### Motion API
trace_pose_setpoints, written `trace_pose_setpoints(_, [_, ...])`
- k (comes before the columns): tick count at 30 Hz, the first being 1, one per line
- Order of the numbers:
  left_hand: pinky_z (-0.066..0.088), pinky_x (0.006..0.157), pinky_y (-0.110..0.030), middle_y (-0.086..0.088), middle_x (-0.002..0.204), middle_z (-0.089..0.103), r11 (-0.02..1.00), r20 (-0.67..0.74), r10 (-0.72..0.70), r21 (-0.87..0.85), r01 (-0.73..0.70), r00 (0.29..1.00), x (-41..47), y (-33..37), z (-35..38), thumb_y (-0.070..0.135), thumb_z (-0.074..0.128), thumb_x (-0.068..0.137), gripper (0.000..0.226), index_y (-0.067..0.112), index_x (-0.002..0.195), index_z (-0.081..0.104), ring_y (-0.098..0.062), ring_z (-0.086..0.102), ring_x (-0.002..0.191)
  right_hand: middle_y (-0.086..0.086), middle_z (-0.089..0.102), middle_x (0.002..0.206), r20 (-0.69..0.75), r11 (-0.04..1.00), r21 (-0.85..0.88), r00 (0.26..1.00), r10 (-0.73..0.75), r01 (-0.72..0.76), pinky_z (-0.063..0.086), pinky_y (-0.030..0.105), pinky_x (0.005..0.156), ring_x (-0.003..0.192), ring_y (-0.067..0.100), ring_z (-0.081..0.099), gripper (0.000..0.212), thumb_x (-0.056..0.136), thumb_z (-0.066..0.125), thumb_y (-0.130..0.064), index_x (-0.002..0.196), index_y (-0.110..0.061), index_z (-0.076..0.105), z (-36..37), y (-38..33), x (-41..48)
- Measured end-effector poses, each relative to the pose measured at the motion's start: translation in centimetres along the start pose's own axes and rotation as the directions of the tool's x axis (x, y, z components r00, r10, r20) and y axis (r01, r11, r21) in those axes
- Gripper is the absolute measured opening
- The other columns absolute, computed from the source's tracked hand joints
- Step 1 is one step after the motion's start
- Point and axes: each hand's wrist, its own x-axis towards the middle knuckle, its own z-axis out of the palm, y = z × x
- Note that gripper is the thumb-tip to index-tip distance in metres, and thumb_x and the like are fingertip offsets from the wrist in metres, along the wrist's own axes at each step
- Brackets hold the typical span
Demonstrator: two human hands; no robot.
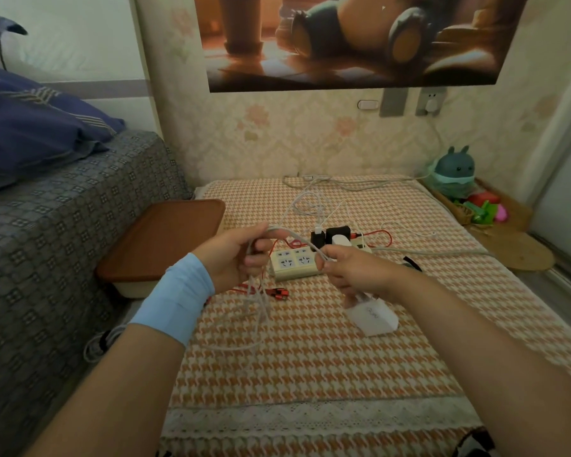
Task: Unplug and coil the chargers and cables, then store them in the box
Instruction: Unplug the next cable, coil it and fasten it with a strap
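Note:
My left hand grips several loops of a white cable that hang down over the checked tablecloth. The same cable runs across to my right hand, which pinches it; a white charger block hangs just under that hand. Behind my hands lies a white power strip with black and white chargers plugged into its far end. A red cable loops behind the strip, and its red plugs lie in front. The box, shut under a brown lid, sits at the table's left edge.
A low table with an orange-and-white checked cloth stands between a grey-covered bed on the left and a wooden tray holding a plush toy on the right. More white cable trails toward a wall socket.

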Motion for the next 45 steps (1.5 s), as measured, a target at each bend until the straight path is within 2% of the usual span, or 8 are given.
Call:
trace_pose_setpoints(13, [0.034,0.045,-0.017,0.006,0.057,0.042,0.874,-0.148,0.277,-0.372,-0.313,0.950,3.0,-1.9,5.6,0.031,0.033,0.105,0.031,0.014,0.088,0.053,-0.007,0.040,0.049,-0.006,0.045,0.047,-0.135,0.988,0.096,0.985,-0.103,0.117,0.031,0.021,0.040,0.039,0.009,0.036,0.035,0.087,0.077,-0.033,0.099,-0.001,0.070,2.2,-1.2,-0.1])
trace_pose_setpoints(19, [0.053,0.072,-0.029,-0.003,0.080,0.058,0.917,-0.213,0.386,0.197,-0.348,0.897,2.0,-2.2,5.4,0.037,0.048,0.100,0.031,0.010,0.092,0.061,-0.017,0.058,0.077,-0.006,0.035,0.043,-0.161,0.996,0.075,0.986,-0.042,0.055,0.029,0.024,0.042,0.039,0.012,0.028,0.030,0.088,0.075,-0.039,0.087,-0.009,0.074,1.5,-1.8,-0.4])
trace_pose_setpoints(24, [0.053,0.069,-0.027,0.004,0.101,0.058,0.656,-0.106,0.339,0.739,-0.155,0.935,0.6,-3.2,4.1,0.034,0.085,0.069,0.043,0.024,0.099,0.055,-0.013,0.058,0.084,-0.010,0.048,0.045,-0.204,0.951,0.305,0.979,0.015,0.048,0.032,0.028,0.047,0.046,0.014,0.033,0.030,0.095,0.066,-0.042,0.103,-0.015,0.076,1.1,-1.5,-0.9])
trace_pose_setpoints(29, [0.056,0.066,-0.031,0.002,0.082,0.069,0.411,-0.085,0.356,0.909,-0.074,0.931,0.4,-3.1,3.2,0.006,0.064,0.089,0.015,0.019,0.087,0.070,-0.017,0.066,0.073,-0.014,0.061,0.058,-0.304,0.897,0.436,0.950,0.066,0.077,0.034,0.028,0.047,0.045,0.012,0.035,0.028,0.095,0.066,-0.043,0.102,-0.019,0.079,1.3,-0.8,0.4])
trace_pose_setpoints(35, [0.051,0.062,-0.025,-0.010,0.084,0.064,0.937,-0.185,0.291,0.253,-0.241,0.939,-0.8,-0.9,1.2,-0.016,0.037,0.092,0.031,0.002,0.072,0.052,-0.016,0.063,0.066,-0.004,0.040,0.063,-0.417,0.880,0.474,0.890,0.186,0.038,0.030,0.029,0.043,0.044,0.014,0.028,0.036,0.095,0.064,-0.046,0.108,-0.014,0.076,-0.4,0.5,1.2])
trace_pose_setpoints(39, [0.050,0.060,-0.025,0.000,0.087,0.067,0.798,-0.233,0.320,-0.456,-0.394,0.918,-0.5,-0.5,-0.3,-0.012,0.038,0.083,0.031,0.016,0.078,0.049,-0.013,0.056,0.061,-0.001,0.046,0.063,-0.396,0.841,0.541,0.885,0.245,0.009,0.027,0.030,0.045,0.044,0.013,0.027,0.034,0.097,0.064,-0.041,0.102,-0.009,0.074,-0.6,1.5,1.3])
trace_pose_setpoints(42, [0.045,0.056,-0.024,0.006,0.094,0.070,0.746,-0.196,0.300,-0.562,-0.358,0.934,-1.1,-0.2,-0.2,0.015,0.056,0.083,0.006,0.020,0.082,0.053,-0.009,0.043,0.046,-0.001,0.054,0.066,-0.397,0.835,0.550,0.880,0.260,0.001,0.030,0.028,0.041,0.042,0.013,0.029,0.031,0.098,0.064,-0.038,0.096,-0.008,0.073,-0.7,1.7,1.4])
trace_pose_setpoints(45, [0.053,0.053,-0.027,0.001,0.079,0.065,0.806,-0.524,0.115,-0.447,-0.388,0.844,-0.4,-0.3,-1.4,0.035,0.053,0.097,0.028,0.015,0.077,0.053,-0.013,0.058,0.055,-0.001,0.055,0.064,-0.388,0.822,0.569,0.885,0.258,0.010,0.029,0.029,0.042,0.042,0.013,0.027,0.031,0.099,0.063,-0.037,0.097,-0.007,0.072,-0.7,1.8,1.5])
